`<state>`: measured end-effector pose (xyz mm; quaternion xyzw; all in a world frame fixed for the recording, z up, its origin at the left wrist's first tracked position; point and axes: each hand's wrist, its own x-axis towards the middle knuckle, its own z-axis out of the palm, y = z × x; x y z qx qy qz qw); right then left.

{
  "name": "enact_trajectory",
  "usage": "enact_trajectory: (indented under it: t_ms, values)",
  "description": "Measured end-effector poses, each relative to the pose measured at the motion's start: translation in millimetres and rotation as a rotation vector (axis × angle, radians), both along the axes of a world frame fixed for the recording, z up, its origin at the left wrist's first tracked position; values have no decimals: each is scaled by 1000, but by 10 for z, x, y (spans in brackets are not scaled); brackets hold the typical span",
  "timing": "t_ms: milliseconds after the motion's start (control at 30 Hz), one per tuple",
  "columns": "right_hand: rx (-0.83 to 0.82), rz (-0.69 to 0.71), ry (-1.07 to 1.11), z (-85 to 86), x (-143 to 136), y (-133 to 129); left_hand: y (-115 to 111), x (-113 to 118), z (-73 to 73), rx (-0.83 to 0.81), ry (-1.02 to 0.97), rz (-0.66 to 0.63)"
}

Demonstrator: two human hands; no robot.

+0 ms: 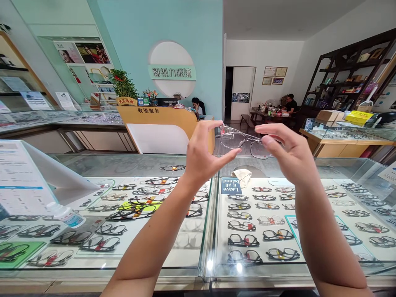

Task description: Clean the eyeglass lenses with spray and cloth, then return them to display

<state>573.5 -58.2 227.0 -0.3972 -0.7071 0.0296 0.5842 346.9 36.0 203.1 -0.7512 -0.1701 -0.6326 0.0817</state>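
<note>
Up at chest height, I held the clear-framed glasses (244,141) above the glass display counter (213,231), my left hand (201,154) pinching the left lens edge and my right hand (286,150) pinching the other end, a folded cloth (243,176) lying below.

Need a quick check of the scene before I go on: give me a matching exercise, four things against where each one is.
Things:
1. clear-framed glasses
2. small bottle
3. folded cloth
4. yellow box

Places:
A. on the glass counter top, just beyond the raised hands
B. lying on its side on the left counter, beside the standing leaflet
C. on the far counter at the right
D. held up between the left hand and the right hand

Pairs: 1-D, 2-B, 3-A, 4-C
</note>
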Motion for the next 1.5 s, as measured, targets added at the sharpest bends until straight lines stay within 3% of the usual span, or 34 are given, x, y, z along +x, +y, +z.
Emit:
enact_trajectory:
  t_ms: [167, 400, 667, 867, 1167, 1233, 1300, 1400, 1500]
  values:
    - [-49, 35, -134, -31, -55, 34, -82, -1, 28, 50, 112, 60]
    - [-173, 128, -88, -40, 3, 86, -92, -1, 26, -17, 99, -28]
    - [-295, 233, -19, -41, 19, 121, -76, 18, -2, -203, 45, -287]
    - [-448, 393, 141, -28, -31, 141, -51, 61, -24, -305, 16, -459]
    - [-460, 405, 121, -40, -5, 136, -102, 111, -43, -373, 18, -539]
    - [-453, 402, 114, -44, 6, 123, -186, 123, -102, -402, -6, -513]
    - [-436, 401, 104, -36, 2, 91, -343, 97, -214, -416, -131, -404]
    - [-397, 397, 75, -32, -65, 5, -721, -25, -454, -450, -351, -203]
    - [-387, 381, 33, -123, -254, -116, -1157, -164, -696, -608, -327, -190]
